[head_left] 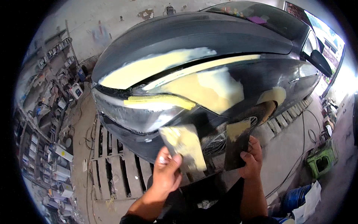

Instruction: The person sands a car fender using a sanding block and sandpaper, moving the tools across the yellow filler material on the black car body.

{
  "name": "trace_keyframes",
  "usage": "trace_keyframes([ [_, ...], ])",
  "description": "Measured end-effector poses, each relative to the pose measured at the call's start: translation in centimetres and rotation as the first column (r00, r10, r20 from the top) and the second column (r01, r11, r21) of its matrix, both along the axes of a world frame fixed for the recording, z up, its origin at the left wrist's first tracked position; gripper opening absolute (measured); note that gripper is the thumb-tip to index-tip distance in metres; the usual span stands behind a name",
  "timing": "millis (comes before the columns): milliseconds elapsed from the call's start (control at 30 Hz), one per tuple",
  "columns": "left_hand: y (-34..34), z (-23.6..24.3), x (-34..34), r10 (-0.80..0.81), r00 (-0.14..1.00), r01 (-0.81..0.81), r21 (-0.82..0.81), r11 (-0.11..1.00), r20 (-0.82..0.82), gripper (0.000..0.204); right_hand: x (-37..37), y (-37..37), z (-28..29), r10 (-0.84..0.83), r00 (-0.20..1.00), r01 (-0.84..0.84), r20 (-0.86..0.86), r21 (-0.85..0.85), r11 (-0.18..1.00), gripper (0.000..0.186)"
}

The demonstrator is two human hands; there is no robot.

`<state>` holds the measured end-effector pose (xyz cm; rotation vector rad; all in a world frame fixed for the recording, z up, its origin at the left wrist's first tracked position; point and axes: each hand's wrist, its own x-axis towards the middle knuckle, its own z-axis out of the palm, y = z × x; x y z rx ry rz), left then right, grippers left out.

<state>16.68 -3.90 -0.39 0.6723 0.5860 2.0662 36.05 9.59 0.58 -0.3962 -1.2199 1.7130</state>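
Observation:
My left hand [167,170] grips a flat putty board [189,143] smeared with pale yellow filler, its thumb lying on the face. In my right hand [251,158] is a dark flat spreader [235,151] with yellow filler along its upper end. The two tools are apart, held up before the front corner of a dark car [257,76]. Cream-yellow filler covers a wide patch of the fender [218,89]. More filler lies along the hood edge [149,69] and over the wheel arch [278,96]. Yellow tape [160,100] runs along the headlight top.
Slatted pallets [115,171] lie on the floor by the bumper. Shelves of cans and bottles [56,160] line the left side. To the right are a green metal container [321,160], a blue drum [294,199] and a black cable [294,164].

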Motion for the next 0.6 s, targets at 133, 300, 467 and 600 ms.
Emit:
trace_keyframes([
  [133, 1.2, 1.5, 0.2, 0.172, 0.985, -0.171, 0.057, 0.984, -0.009, 0.042, 0.8, -1.6, -3.1, 0.054, 0.983, -0.099, 0.176, 0.261, 0.96, 0.043],
  [300, 1.2, 2.2, 1.6, 0.129, 0.991, -0.124, 0.112, 0.986, -0.041, 0.045, -1.2, -2.5, -3.2, 0.085, 0.942, -0.169, 0.324, 0.241, 0.956, 0.041],
  [467, 0.3, 1.2, 0.3, -0.087, 0.91, 0.076, -0.045, 0.996, -0.405, 0.042, -1.7, -1.5, -2.6, 0.084, 0.943, -0.174, 0.322, 0.263, 0.949, 0.04],
  [600, -0.8, 2.8, -0.9, -0.044, 0.47, -0.128, -0.117, 0.985, -0.881, 0.04, -2.0, -1.1, -1.1, 0.174, 0.953, -0.231, 0.247, 0.228, 0.946, 0.041],
])
